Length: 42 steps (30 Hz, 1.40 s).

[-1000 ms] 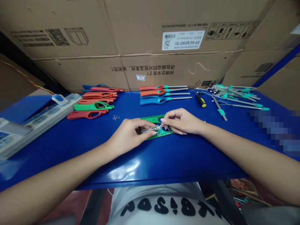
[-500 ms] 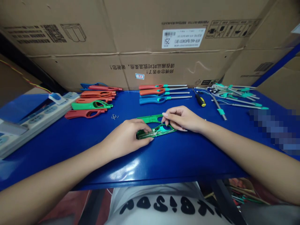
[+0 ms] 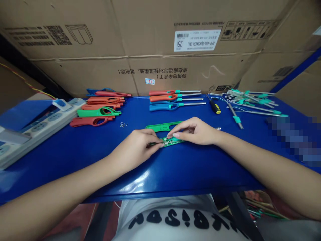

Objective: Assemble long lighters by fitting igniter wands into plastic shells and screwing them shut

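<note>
An opened green lighter shell half (image 3: 173,143) lies before me, with white wires (image 3: 168,142) and a turquoise trigger piece in it. My left hand (image 3: 144,142) grips its left end between thumb and fingers. My right hand (image 3: 193,131) reaches over its middle from the right. Its thumb and fingertips are bent together beside the wires; what they pinch is too small to make out. Just behind lies the other green shell half (image 3: 160,128), its right end partly covered by my right hand. A metal tube tip (image 3: 219,128) pokes out beyond my right hand.
Lighter shells (image 3: 92,121) lie at the left, near loose screws (image 3: 122,125) and a power strip (image 3: 37,127). Assembled lighters (image 3: 165,107) line the back by a cardboard box (image 3: 150,43). A screwdriver (image 3: 215,107) and several metal tubes with wires (image 3: 260,100) lie at right.
My right hand has shifted left from the shells' right end to the wires, its fingertips nearing my left hand. My left fingers have closed further over the lighter's left end.
</note>
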Tool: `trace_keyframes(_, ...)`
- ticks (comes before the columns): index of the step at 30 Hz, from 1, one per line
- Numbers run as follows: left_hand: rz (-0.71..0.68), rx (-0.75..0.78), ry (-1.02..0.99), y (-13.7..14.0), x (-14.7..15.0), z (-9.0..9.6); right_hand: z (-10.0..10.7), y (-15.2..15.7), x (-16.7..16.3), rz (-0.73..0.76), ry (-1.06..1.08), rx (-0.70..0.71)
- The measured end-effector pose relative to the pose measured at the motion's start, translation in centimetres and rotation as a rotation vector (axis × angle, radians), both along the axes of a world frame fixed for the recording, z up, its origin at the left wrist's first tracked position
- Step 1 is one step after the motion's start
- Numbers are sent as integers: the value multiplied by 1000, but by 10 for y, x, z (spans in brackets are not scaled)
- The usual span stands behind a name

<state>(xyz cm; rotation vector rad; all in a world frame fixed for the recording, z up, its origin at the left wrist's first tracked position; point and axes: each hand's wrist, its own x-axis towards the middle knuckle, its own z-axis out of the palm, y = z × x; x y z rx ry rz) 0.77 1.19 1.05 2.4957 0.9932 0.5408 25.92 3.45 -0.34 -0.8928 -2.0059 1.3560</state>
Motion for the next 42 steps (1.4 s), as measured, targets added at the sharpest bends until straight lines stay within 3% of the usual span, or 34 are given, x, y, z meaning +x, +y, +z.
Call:
trace_keyframes(10,51,-181,-112,4,1,0,2,-3,1,50,-147,250)
trace_keyframes(16,48,-285,-140,5,0,0,1,-3,2,54,-179,301)
trace_keyframes(23,38,-115,-110,4,0,0,10,-14,-1,159,-231,584)
trace_keyframes(27,51,-183,-119,2,1,1,14,-18,-2,223,-267,671)
trace_keyframes(31,110,-316,-189,2,3,-2,12,-15,-2,90,-261,727)
trace_keyframes(35,88,-226,-154,3,3,-2,17,-13,1,-61,-357,708)
trace_keyframes(42,54,-3,-52,0,1,1,27,-11,10,76,-475,523)
